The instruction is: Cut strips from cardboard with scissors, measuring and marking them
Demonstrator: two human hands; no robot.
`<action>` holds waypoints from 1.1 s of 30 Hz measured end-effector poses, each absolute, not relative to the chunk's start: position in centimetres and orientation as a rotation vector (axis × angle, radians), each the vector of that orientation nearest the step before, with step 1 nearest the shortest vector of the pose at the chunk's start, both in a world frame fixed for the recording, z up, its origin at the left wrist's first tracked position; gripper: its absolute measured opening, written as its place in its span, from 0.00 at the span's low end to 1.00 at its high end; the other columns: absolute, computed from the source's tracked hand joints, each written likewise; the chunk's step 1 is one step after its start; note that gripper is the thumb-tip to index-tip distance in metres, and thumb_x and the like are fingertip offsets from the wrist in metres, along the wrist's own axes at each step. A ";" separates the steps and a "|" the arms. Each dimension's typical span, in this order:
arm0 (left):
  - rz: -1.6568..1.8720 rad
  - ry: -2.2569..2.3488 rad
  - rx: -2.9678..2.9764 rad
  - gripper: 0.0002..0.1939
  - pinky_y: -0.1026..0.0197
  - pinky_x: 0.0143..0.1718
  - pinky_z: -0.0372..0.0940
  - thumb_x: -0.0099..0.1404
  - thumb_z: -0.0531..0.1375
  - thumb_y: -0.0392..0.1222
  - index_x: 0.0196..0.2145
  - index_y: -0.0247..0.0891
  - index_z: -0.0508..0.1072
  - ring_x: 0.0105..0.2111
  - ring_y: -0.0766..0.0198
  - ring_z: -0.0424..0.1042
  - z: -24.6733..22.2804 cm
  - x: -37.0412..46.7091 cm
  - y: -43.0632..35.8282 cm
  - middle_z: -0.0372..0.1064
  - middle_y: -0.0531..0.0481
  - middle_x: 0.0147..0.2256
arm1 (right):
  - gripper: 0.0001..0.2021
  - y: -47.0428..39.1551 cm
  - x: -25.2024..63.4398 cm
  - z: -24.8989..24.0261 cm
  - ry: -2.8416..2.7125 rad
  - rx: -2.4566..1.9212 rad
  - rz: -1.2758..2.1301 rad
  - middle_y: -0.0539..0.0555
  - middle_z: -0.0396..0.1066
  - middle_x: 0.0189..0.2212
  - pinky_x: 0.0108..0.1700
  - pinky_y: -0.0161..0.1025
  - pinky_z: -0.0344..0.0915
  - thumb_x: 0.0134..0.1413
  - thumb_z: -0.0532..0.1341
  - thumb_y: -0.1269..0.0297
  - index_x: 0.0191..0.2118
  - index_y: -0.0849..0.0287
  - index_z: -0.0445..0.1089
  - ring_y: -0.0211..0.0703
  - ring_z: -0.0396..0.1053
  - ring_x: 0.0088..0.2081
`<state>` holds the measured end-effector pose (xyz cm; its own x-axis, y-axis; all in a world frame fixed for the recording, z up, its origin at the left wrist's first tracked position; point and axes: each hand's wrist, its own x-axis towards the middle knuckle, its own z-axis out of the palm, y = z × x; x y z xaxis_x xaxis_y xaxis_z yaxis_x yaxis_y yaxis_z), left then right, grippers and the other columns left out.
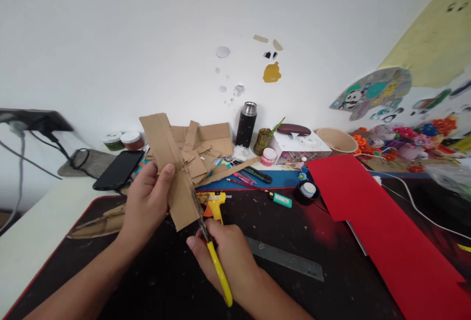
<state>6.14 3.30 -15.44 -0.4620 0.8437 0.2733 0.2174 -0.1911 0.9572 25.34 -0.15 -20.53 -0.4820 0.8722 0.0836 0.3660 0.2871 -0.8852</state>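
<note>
My left hand [149, 195] is closed on a long strip of brown cardboard [160, 136], thumb on the near face, holding it up at a slant above the dark mat. In my right hand [230, 256] is a pair of scissors [220, 271] with yellow handles. Their blades lie along the right edge of the cardboard's lower part; how far they are parted I cannot make out. Just behind the blades lies a yellow glue gun [217, 202], partly covered. A pile of cardboard scraps [198, 165] sits behind my left hand.
A clear ruler [285, 258] lies right of my right hand, with red sheets [382, 226] farther right. A black phone [118, 169] rests at left. Along the wall stand a black flask [246, 126] and a white box [300, 146]. A utility knife [256, 173] lies before them.
</note>
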 end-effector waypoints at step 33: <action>1.809 1.617 1.079 0.27 0.51 0.39 0.79 0.66 0.66 0.67 0.45 0.40 0.77 0.40 0.46 0.83 -14.2 3.0 4.5 0.83 0.44 0.40 | 0.08 3.6 21.0 -18.0 -2.038 -1.043 1.142 0.51 0.78 0.31 0.37 0.34 0.66 0.65 0.69 0.60 0.35 0.57 0.75 0.43 0.74 0.32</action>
